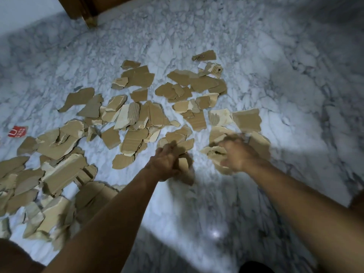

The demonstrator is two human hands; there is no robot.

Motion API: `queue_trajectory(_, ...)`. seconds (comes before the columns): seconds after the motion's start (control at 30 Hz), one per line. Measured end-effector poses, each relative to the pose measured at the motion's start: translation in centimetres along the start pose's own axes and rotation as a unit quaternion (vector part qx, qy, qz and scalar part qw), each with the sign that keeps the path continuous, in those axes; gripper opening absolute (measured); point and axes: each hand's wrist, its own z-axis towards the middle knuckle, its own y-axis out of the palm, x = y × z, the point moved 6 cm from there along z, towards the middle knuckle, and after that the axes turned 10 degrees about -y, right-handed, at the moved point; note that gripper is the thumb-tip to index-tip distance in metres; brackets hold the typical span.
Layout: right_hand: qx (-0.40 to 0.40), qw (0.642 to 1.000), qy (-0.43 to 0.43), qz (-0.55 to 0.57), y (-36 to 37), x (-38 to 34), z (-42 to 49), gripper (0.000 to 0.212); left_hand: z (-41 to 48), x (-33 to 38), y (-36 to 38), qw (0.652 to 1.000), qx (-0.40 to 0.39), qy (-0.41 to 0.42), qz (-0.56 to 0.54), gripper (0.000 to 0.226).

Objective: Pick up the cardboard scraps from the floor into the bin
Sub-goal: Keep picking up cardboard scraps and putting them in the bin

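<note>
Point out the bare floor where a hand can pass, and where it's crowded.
Bare marble floor lies right of the cardboard scraps, and between the forearms, near side of the left hand and right hand. Also bare beyond the scraps, toward the wooden furniture leg. Crowded: centre and lower left, pieces overlapping.

Both bare forearms reach forward and down from the lower edge of the view, converging slightly toward the middle. The left hand point(167, 162) is curled tight, its fingers point(173, 147) closed around a few cardboard pieces point(184, 164), the back of the hand turned up and to the left. The right hand point(235, 154) lies just right of the left hand, palm down, wrist bent, fingers pressed onto a pale scrap point(215, 152); motion blur hides whether they have closed on it.
</note>
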Motion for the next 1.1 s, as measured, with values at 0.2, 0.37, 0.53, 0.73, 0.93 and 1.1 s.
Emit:
queue_trajectory(0.2,0.021,1.0,0.009,-0.016,4.0,0.4,-0.6,0.024,3.4,2.3,0.9,0.997,-0.011,0.0,0.072,0.092)
queue_trajectory(0.37,0.017,0.997,0.058,-0.049,3.3,1.0,-0.1,0.024,4.3,2.4,0.0,0.999,0.028,-0.026,-0.022,0.063)
queue_trajectory(0.53,-0.032,0.996,0.074,-0.028,3.4,1.4,0.5,0.028,2.8,2.7,-1.7,0.987,0.065,-0.011,-0.148,0.06)
queue_trajectory(0.73,-0.035,0.996,0.075,-0.035,3.9,2.3,1.9,0.033,2.7,1.0,-6.0,0.952,0.015,-0.067,-0.299,0.059)
queue_trajectory(0.93,-0.034,0.993,0.059,-0.096,4.5,2.0,2.8,0.031,3.5,-0.6,-8.9,0.9,-0.062,-0.097,-0.42,0.039)
queue_trajectory(1.1,-0.019,0.992,0.068,-0.108,4.9,2.2,2.9,0.026,3.3,-1.2,-5.3,0.95,-0.102,-0.086,-0.281,0.042)
